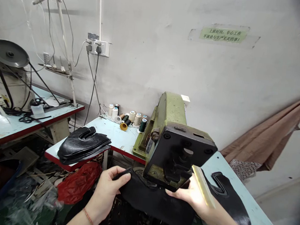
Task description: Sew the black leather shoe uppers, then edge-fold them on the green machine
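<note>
A curved black leather piece [155, 204] hangs at the front of a green machine [172, 110] with a dark front plate. Thumb and fingers of my left hand [109, 185] pinch its left end. Under the machine head, my right hand [189, 195] grips the upper edge farther right, thumb on top; its other fingers are partly hidden. A pale yellow bar [203, 186] on the machine's right side stands in front of my right hand. Part of the leather's upper edge is hidden beneath the machine head.
Stacked black leather pieces [83, 145] lie on the table's left wing; more black pieces [232, 202] lie at right. Thread spools [131, 117] stand by the wall. A red plastic bag [79, 183] sits below, and another sewing machine [9, 80] stands left.
</note>
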Motion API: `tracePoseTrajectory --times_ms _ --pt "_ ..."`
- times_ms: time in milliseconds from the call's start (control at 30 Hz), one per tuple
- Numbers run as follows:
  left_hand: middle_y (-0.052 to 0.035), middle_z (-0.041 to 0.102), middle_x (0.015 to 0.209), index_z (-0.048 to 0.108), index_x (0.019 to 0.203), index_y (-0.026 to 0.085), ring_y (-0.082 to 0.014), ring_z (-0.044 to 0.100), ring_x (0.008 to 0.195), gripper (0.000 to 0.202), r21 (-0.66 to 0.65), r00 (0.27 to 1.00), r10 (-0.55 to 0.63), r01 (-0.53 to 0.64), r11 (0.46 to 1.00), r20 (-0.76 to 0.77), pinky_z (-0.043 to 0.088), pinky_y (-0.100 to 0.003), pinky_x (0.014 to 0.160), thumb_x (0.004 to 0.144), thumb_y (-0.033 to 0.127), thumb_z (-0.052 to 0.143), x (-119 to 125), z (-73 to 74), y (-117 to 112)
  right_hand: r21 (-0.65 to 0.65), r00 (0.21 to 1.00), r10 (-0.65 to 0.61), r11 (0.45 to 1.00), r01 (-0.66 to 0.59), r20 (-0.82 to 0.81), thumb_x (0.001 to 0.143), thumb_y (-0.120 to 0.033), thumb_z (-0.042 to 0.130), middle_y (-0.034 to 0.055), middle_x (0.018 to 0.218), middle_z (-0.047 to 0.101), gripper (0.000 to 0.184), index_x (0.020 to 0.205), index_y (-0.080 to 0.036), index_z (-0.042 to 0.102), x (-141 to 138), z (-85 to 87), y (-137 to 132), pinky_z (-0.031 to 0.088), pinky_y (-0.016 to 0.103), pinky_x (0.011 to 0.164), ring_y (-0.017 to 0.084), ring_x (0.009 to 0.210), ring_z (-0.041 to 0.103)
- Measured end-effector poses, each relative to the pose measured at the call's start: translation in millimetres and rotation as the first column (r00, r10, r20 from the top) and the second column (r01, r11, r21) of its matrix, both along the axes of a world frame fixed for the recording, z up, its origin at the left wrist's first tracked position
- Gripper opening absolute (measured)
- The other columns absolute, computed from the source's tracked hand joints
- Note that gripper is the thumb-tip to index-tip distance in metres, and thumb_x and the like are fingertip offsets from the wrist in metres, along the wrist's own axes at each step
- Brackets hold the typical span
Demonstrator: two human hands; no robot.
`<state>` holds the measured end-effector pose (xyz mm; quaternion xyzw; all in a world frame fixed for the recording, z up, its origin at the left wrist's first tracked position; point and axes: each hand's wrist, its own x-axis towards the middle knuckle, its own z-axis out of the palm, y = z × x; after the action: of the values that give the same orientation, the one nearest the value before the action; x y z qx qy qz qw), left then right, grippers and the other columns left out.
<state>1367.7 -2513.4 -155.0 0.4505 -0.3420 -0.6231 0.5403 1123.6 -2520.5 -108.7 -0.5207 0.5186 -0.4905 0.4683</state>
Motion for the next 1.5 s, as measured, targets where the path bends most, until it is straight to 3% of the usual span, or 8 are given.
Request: tracePoseTrajectory --times_ms 100,233,433,533,833,1100,1333,1500 --pt "-0.0033 0.068 0.067 0.065 0.076 0.013 -0.0139 0.061 0.059 0.034 -0.008 0.998 0.058 -0.058 0.998 0.016 0.049 -0.022 0.053 0.057 0.034 0.084 6.6 6.0 -9.5 0.11 0.986 0.152 0.981 -0.159 0.064 0.059 -0.027 0.082 0.0084 0.098 0.076 0.043 0.1 -0.022 0.072 11.0 -10.4 6.9 0.052 0.046 0.087 0.031 0.091 0.069" --pt "-0.0063 0.073 0.085 0.063 0.097 0.017 -0.0186 0.067 0.074 0.046 -0.003 0.963 0.193 -0.198 0.98 -0.189 0.053 -0.026 0.065 0.059 0.034 0.084 -9.2 3.5 -1.4 0.124 0.98 0.042 0.99 -0.067 0.194 0.06 -0.039 0.081 0.0096 0.09 0.078 0.04 0.093 -0.018 0.074 29.8 -23.9 23.3 0.055 0.044 0.08 0.032 0.086 0.07" --pt "-0.0162 0.075 0.09 0.072 0.089 0.01 -0.0306 0.069 0.085 0.05 -0.052 0.932 -0.062 0.047 0.998 -0.357 0.053 -0.04 0.079 0.05 0.035 0.088 -64.0 -23.1 32.6 0.217 0.952 -0.179 0.968 0.126 0.247 0.055 -0.044 0.084 0.0126 0.081 0.078 0.042 0.081 -0.013 0.074 49.6 -66.8 37.1 0.057 0.046 0.075 0.038 0.082 0.071" --pt "-0.0165 0.075 0.086 0.073 0.084 0.008 -0.0302 0.069 0.08 0.042 -0.003 0.963 -0.014 0.014 1.0 -0.27 0.054 -0.041 0.077 0.056 0.037 0.085 -70.9 -25.6 33.2 0.26 0.916 -0.293 0.94 0.222 0.274 0.053 -0.043 0.085 0.0114 0.081 0.078 0.041 0.079 -0.013 0.074 58.3 -81.5 40.4 0.058 0.046 0.077 0.039 0.088 0.07" --pt "-0.0137 0.075 0.078 0.071 0.082 0.008 -0.0288 0.068 0.073 0.037 0.044 0.998 0.053 -0.055 0.998 0.041 0.055 -0.037 0.067 0.059 0.035 0.081 -41.8 -4.0 26.1 0.123 0.808 -0.064 0.992 -0.01 0.586 0.071 -0.026 0.075 0.0033 0.114 0.072 0.049 0.118 -0.028 0.06 46.8 -53.4 21.1 0.051 0.04 0.09 0.028 0.112 0.061" --pt "-0.0054 0.07 0.065 0.064 0.07 0.011 -0.0194 0.063 0.058 0.024 -0.026 0.968 0.028 -0.022 0.999 0.251 0.049 -0.027 0.052 0.059 0.029 0.077 -13.1 9.9 11.8 0.054 0.759 -0.051 0.998 0.021 0.649 0.07 -0.021 0.077 0.0058 0.118 0.069 0.068 0.131 -0.031 0.049 42.0 -48.5 11.8 0.044 0.042 0.098 0.026 0.112 0.06" --pt "-0.0036 0.071 0.066 0.067 0.074 0.011 -0.0225 0.067 0.061 0.023 0.003 0.912 -0.163 0.175 0.985 0.377 0.051 -0.029 0.056 0.055 0.021 0.076 12.8 49.2 -6.6 0.067 0.844 -0.08 0.996 0.052 0.53 0.071 -0.027 0.077 0.0022 0.099 0.074 0.041 0.11 -0.028 0.063 24.8 -64.5 8.7 0.051 0.038 0.084 0.024 0.092 0.067" --pt "-0.0038 0.072 0.063 0.065 0.064 0.012 -0.0208 0.066 0.058 0.018 0.027 0.877 -0.259 0.272 0.962 0.404 0.051 -0.028 0.054 0.055 0.021 0.078 29.1 59.7 -16.6 0.087 0.914 -0.13 0.991 0.105 0.384 0.067 -0.033 0.079 0.0025 0.086 0.07 0.025 0.087 -0.021 0.071 20.8 -81.6 15.4 0.054 0.032 0.067 0.021 0.08 0.063"
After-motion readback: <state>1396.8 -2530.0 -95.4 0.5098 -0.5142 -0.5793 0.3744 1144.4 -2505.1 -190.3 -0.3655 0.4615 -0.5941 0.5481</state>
